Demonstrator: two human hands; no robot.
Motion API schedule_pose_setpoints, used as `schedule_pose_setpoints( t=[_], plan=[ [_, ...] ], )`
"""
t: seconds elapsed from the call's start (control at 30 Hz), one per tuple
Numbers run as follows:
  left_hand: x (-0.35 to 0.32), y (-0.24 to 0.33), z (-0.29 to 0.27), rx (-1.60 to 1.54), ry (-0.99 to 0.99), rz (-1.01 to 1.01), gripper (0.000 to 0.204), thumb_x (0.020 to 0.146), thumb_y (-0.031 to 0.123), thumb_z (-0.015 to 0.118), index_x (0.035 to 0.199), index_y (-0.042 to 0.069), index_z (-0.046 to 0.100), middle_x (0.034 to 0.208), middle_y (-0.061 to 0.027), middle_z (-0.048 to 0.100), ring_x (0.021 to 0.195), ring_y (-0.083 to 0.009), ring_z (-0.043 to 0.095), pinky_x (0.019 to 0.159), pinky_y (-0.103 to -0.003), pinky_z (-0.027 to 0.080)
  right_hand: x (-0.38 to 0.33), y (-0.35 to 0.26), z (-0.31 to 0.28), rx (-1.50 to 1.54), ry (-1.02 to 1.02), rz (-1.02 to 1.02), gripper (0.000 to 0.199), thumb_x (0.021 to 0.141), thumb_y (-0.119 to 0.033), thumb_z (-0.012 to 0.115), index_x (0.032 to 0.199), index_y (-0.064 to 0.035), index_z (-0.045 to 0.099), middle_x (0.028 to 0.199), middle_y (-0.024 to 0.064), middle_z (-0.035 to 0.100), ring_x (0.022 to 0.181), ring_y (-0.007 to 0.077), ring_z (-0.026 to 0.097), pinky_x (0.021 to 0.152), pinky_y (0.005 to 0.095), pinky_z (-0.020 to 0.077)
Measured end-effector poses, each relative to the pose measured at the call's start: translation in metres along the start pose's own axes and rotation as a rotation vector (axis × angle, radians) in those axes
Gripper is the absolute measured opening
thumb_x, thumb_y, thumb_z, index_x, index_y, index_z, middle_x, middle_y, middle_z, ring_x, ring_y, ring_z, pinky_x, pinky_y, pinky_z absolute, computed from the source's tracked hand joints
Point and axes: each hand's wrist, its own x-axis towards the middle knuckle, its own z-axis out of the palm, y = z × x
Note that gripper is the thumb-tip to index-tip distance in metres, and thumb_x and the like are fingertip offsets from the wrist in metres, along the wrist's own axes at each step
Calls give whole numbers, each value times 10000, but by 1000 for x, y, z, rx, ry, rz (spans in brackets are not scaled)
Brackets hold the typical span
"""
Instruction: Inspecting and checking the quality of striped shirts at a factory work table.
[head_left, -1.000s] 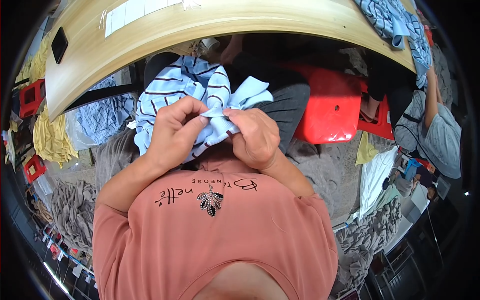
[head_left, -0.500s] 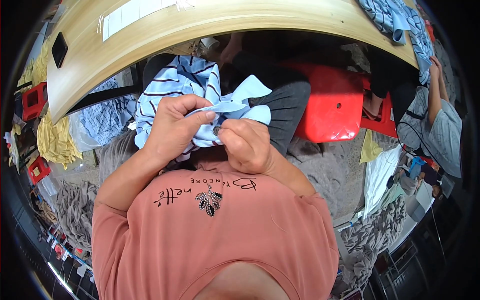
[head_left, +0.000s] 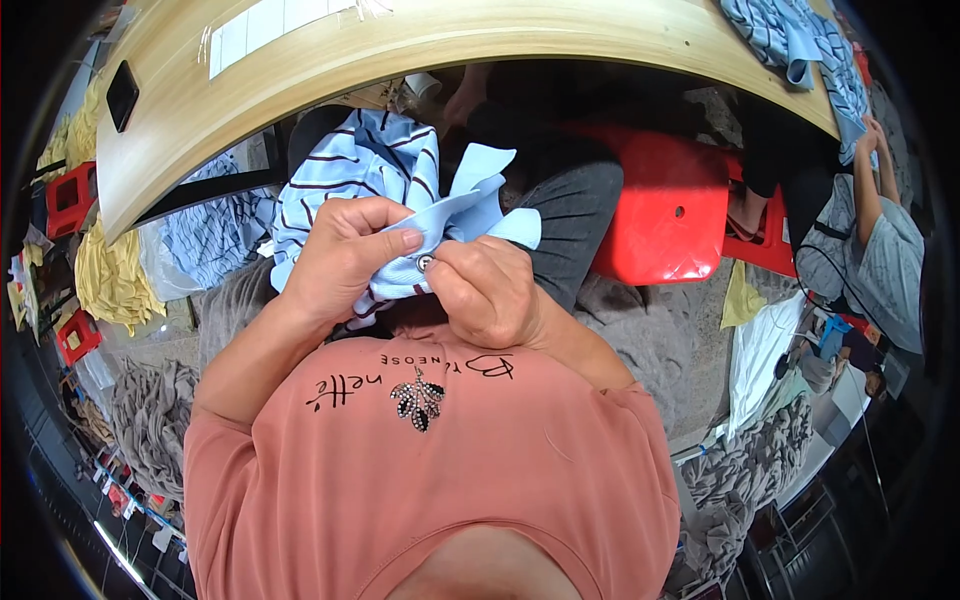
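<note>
A light blue polo shirt with dark stripes lies bunched over my lap. Its plain blue collar sticks up to the right of my fingers. My left hand pinches the folded collar and placket edge between thumb and fingers. Just below that edge a round dark button shows on the cloth. Closed beside the button, my right hand grips the placket there with thumb and forefinger. Its fingertips partly hide what they hold.
A curved wooden table spans the far side, with a black phone and a white strip on it. A red stool stands to my right. Another person's hands hold striped cloth at far right. Yellow garments hang at left.
The collar flap has shifted left and now folds more upright. My right hand has moved slightly left, and the button's face has tilted and catches the light.
</note>
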Motion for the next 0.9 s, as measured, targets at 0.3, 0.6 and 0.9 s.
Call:
schedule_pose_setpoints(
  t=[0.3,0.6,0.9],
  plan=[
    [-4,3,0,48,21,38,48,731,14,589,756,-11,621,687,7,593,588,-24,479,516,-176,363,3,-3,0,-62,-6,-31,323,566,2,612,872,48,521,766,128,549,487,171,498,408,263,370],
    [-3,-6,-8,67,-37,89,60,682,2,568,732,-13,597,706,-5,589,629,-57,492,593,-202,389,2,0,4,-34,-48,-21,338,623,-160,594,889,32,509,790,115,521,523,160,486,437,264,363],
    [-10,-15,-11,-33,33,53,66,764,13,558,776,-28,608,680,9,580,601,-27,463,533,-180,357,9,-3,3,-8,-138,103,243,583,-24,604,815,11,543,799,127,566,545,202,555,441,275,420]
  ],
)
